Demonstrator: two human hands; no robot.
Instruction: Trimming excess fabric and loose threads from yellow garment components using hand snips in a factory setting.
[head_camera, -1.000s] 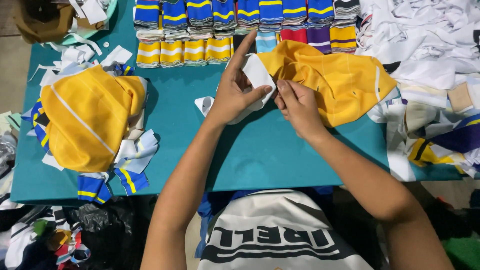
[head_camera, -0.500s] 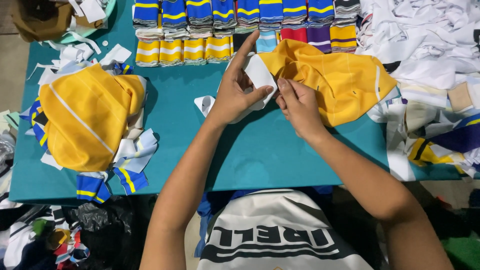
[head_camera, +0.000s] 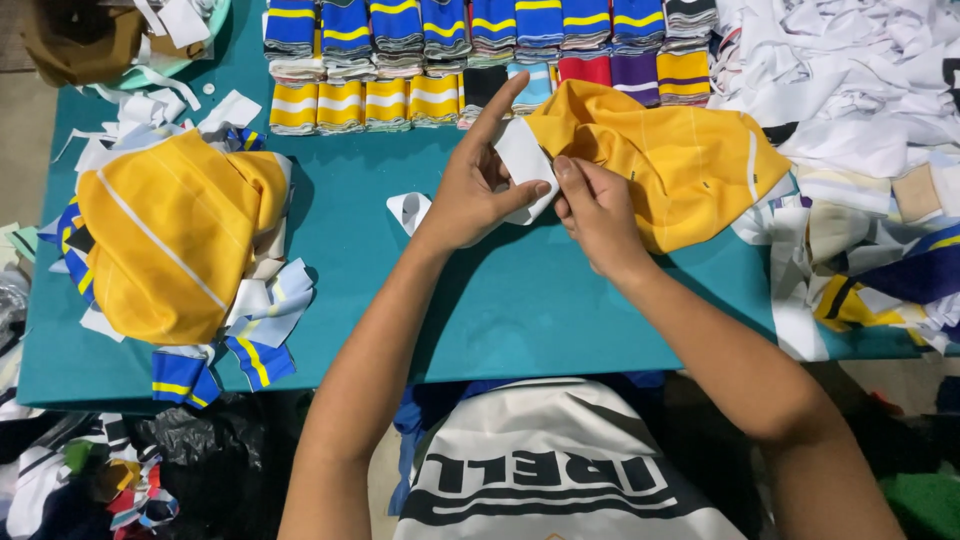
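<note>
My left hand (head_camera: 478, 190) and my right hand (head_camera: 597, 210) meet over the middle of the teal table (head_camera: 500, 300). Both pinch a small white fabric piece (head_camera: 524, 165) at the edge of a yellow garment (head_camera: 670, 160) that lies spread to the right. My left index finger points up toward the far stacks. A curled white strip (head_camera: 408, 210) lies on the table just left of my left hand.
A heap of yellow fabric with blue-and-yellow striped trims (head_camera: 175, 250) lies at the left. Rows of folded striped collars (head_camera: 480, 50) line the far edge. White garments (head_camera: 860, 70) pile at the right. Scraps and bags lie on the floor at lower left.
Both hands stay together on the white piece; fingers shift only slightly.
</note>
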